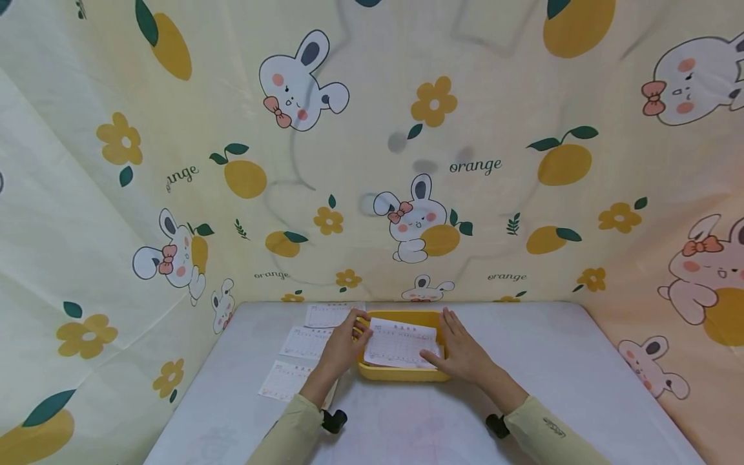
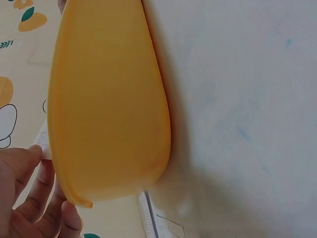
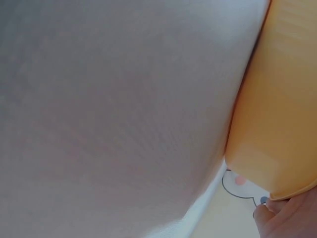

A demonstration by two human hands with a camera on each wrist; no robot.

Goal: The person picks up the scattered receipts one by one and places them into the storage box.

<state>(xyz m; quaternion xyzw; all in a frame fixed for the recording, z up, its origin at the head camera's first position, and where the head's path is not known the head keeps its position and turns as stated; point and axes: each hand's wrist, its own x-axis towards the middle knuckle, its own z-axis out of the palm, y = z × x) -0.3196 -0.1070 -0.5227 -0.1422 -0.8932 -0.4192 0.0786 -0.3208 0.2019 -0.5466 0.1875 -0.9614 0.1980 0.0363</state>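
Note:
A white printed sheet point(image 1: 401, 343) with a grid lies in the shallow yellow plastic basket point(image 1: 401, 374). My left hand point(image 1: 344, 343) is at the basket's left end. In the left wrist view, its thumb point(image 2: 30, 151) and forefinger pinch the edge of a sheet beside the basket wall point(image 2: 109, 99). On the other side, my right hand point(image 1: 465, 352) lies along the right rim, its fingers fairly straight and its thumb reaching over the sheet. The right wrist view shows only part of this hand point(image 3: 292, 218) at the basket's end.
Left of the basket lie more printed sheets: one at the back point(image 1: 325, 315), one in the middle point(image 1: 303, 342) and one nearer the front point(image 1: 283, 380). A white-covered table point(image 1: 552, 361) carries everything. Behind it hangs a patterned curtain point(image 1: 494, 213).

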